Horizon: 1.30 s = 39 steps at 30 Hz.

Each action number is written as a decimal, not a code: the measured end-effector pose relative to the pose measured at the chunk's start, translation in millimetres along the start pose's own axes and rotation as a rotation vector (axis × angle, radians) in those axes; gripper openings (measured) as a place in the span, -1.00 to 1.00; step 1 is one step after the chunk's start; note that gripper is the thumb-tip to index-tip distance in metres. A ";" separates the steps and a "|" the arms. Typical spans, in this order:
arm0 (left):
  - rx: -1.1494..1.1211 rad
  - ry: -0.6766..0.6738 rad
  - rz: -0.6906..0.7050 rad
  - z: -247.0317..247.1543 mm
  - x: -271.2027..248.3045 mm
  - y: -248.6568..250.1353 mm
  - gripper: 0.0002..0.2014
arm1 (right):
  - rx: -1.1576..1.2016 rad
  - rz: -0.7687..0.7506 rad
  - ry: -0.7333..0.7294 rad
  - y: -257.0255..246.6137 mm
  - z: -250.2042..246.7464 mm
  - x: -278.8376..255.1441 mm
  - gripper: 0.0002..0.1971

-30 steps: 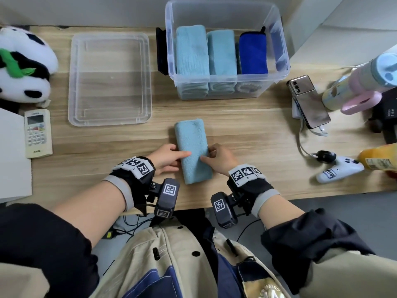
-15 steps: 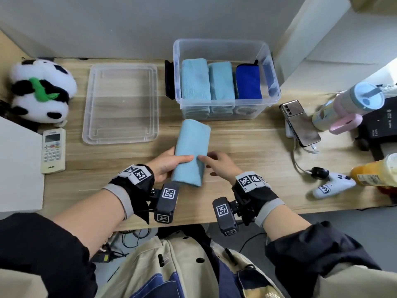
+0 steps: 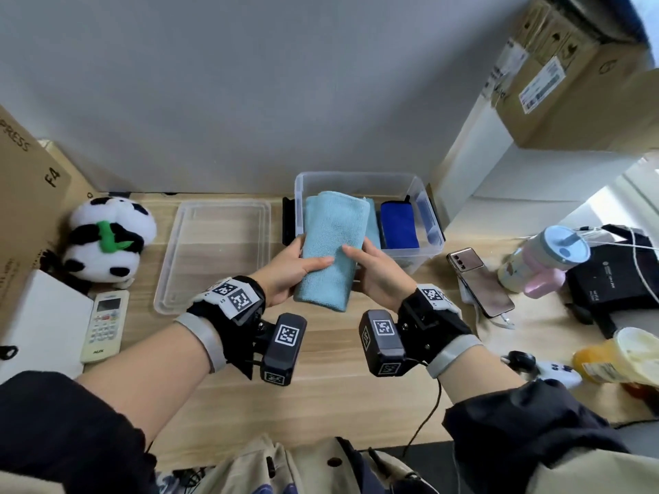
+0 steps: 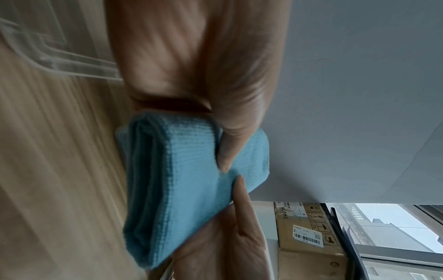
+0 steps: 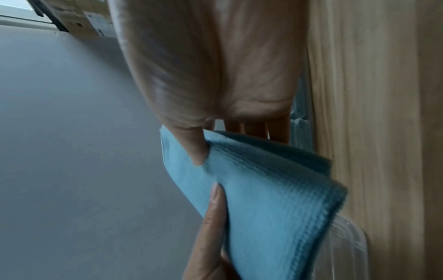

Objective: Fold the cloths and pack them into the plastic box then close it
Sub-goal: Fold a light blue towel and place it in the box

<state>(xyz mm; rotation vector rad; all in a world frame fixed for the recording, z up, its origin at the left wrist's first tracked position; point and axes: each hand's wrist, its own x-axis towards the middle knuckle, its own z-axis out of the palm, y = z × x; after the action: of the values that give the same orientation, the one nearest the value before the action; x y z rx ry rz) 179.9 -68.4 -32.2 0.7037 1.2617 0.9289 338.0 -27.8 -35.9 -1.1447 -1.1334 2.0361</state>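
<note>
A folded light blue cloth [image 3: 333, 244] [image 4: 182, 189] [image 5: 263, 199] is held in the air, tilted over the front of the clear plastic box [image 3: 429, 222]. My left hand [image 3: 292, 269] grips its left edge, thumb on top and fingers underneath. My right hand [image 3: 374, 269] grips its right edge the same way. Inside the box a dark blue folded cloth [image 3: 397, 226] stands at the right; a sliver of another light blue cloth [image 3: 373, 226] shows behind the held one. The box's clear lid [image 3: 214, 251] lies flat on the desk to the left.
A panda plush [image 3: 107, 240] and a remote control [image 3: 105, 326] sit at the left. A phone [image 3: 479, 279], a pastel cup [image 3: 542, 258], a black pouch [image 3: 613, 269], a white game controller [image 3: 556, 372] and a yellow bottle [image 3: 617, 354] crowd the right side.
Both hands lifted the folded light blue cloth off the desk and carried it forward to the box. My head tilted up, showing more wall.
</note>
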 end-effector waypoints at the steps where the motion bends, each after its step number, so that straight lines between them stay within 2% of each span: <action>1: 0.008 0.026 -0.003 -1.1 3.6 0.5 -0.41 | -0.010 -0.009 -0.005 -2.5 0.4 1.9 -0.67; 6: 0.065 0.073 -0.049 -7.4 18.7 5.3 -0.34 | -0.083 0.005 0.087 -6.1 -4.3 15.8 -0.64; 8: 0.109 0.091 -0.053 -11.8 24.9 10.6 -0.31 | -0.088 0.023 0.174 -9.1 -13.6 23.5 -0.64; 12: 0.209 0.230 0.017 -26.3 45.0 20.2 -0.34 | -0.075 0.020 0.402 -21.9 -46.9 37.3 -0.63; 16: 0.321 0.292 0.005 -31.0 74.3 21.4 -0.35 | -0.038 -0.004 0.525 -44.6 -80.9 55.8 -0.62; 21: 0.478 0.269 -0.047 -33.6 116.3 10.2 -0.17 | -0.069 0.112 0.489 -68.9 -93.4 86.9 -0.60; 25: 0.509 0.265 -0.047 -39.7 127.4 5.4 -0.27 | -0.226 0.302 0.375 -75.8 -90.5 107.4 -0.62; 30: 0.523 0.242 -0.055 -42.3 134.9 -10.6 -0.31 | -0.329 0.372 0.330 -66.7 -84.6 128.3 -0.61; 36: 0.623 0.260 -0.021 -35.6 130.2 -11.3 -0.34 | -0.277 0.435 0.352 -45.5 -92.1 157.6 -0.62; 39: 0.638 0.256 -0.035 -32.2 126.8 -8.0 -0.35 | -0.405 0.398 0.448 -25.9 -105.4 169.3 -0.66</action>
<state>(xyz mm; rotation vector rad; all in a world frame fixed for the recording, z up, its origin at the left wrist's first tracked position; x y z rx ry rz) 155.7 37.9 -105.1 1.0741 1.8225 0.5900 347.0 157.3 -113.9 -2.0475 -1.1769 1.7101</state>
